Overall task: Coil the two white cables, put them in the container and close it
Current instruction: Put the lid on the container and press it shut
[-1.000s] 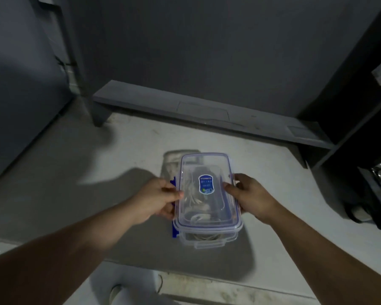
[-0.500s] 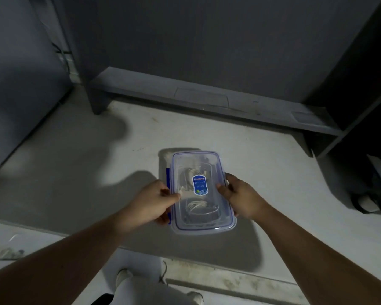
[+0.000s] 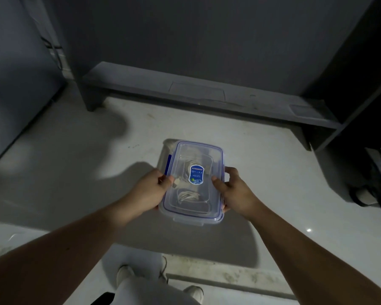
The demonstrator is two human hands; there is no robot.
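Observation:
A clear plastic container [image 3: 193, 213] with a blue-rimmed lid [image 3: 185, 157] sits on the pale table. The lid lies on top and carries a blue label [image 3: 196, 174]. Coiled white cables [image 3: 188, 194] show through the lid inside the box. My left hand [image 3: 151, 189] grips the container's left side, thumb on the lid's edge. My right hand [image 3: 233, 188] grips the right side, thumb on the lid and fingers curled round the side latch.
A low grey shelf [image 3: 207, 95] runs along the back of the table [image 3: 75, 172]. A dark unit with a shoe [image 3: 365, 194] beside it stands at the right. My legs and shoes [image 3: 123, 274] are below the table's front edge.
The lid has settled flat onto the container. Both hands stay at its sides, the right fingers now curled round the right edge.

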